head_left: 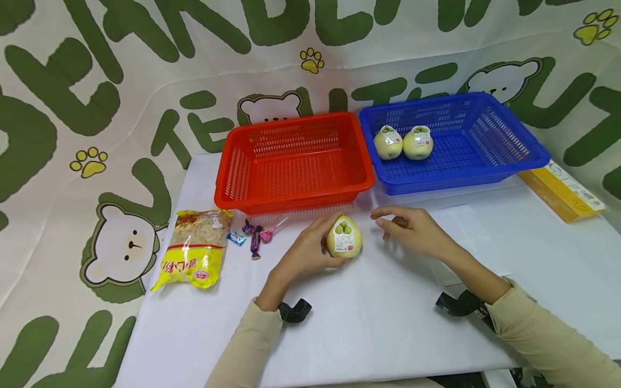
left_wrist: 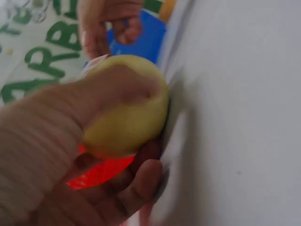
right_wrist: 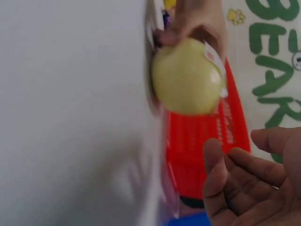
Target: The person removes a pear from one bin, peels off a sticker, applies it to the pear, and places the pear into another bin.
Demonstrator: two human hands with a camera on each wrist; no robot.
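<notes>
My left hand (head_left: 308, 248) grips a round, pale-yellow pear (head_left: 353, 242) with a white label, in front of the red basket (head_left: 296, 203). In the left wrist view the thumb crosses the pear (left_wrist: 136, 125), with other fingers beneath it, slightly blurred. To the right of the pear, my right hand (head_left: 412, 229) hovers over the white table with nothing in it. Its fingers are loosely bent, as the right wrist view also shows. Two similar labelled pears (head_left: 418, 144) sit side by side at the left end of the blue basket (head_left: 466, 178).
Left on the table lies a yellow food bag (head_left: 194, 250), with several wrapped candies (head_left: 255, 240) and a lollipop (head_left: 267, 235) beside it. A flat transparent sheet (head_left: 466, 237) lies near the right arm. An orange-and-white box (head_left: 563, 191) rests by the blue basket; a printed cloth hangs behind.
</notes>
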